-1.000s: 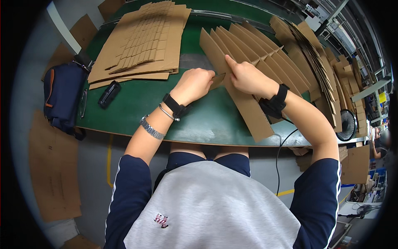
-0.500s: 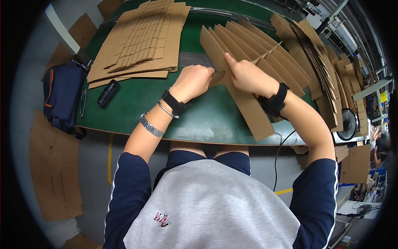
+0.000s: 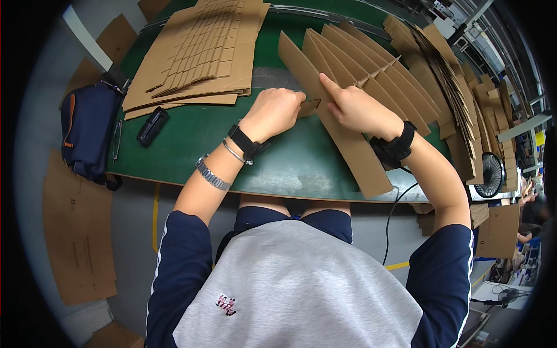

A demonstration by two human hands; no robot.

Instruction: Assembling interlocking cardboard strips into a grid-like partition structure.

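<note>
A cardboard divider grid point(image 3: 371, 87) of several long slotted strips stands on the green table point(image 3: 191, 145). My left hand point(image 3: 274, 111) is closed on a short cardboard cross strip point(image 3: 308, 107) at the near end of the grid. My right hand point(image 3: 355, 109) rests on the nearest long strip, index finger pointing up along it, touching the same cross strip. Both wrists wear black bands.
A stack of flat slotted cardboard sheets point(image 3: 200, 55) lies at the back left. A black case point(image 3: 152, 126) and a dark blue bag point(image 3: 87, 130) sit at the table's left edge. More cardboard strips point(image 3: 452, 81) pile at the right, above a small fan point(image 3: 492, 174).
Both hands have stayed at the near end of the grid, shifting only slightly; the left hand has edged a little closer to the long strip.
</note>
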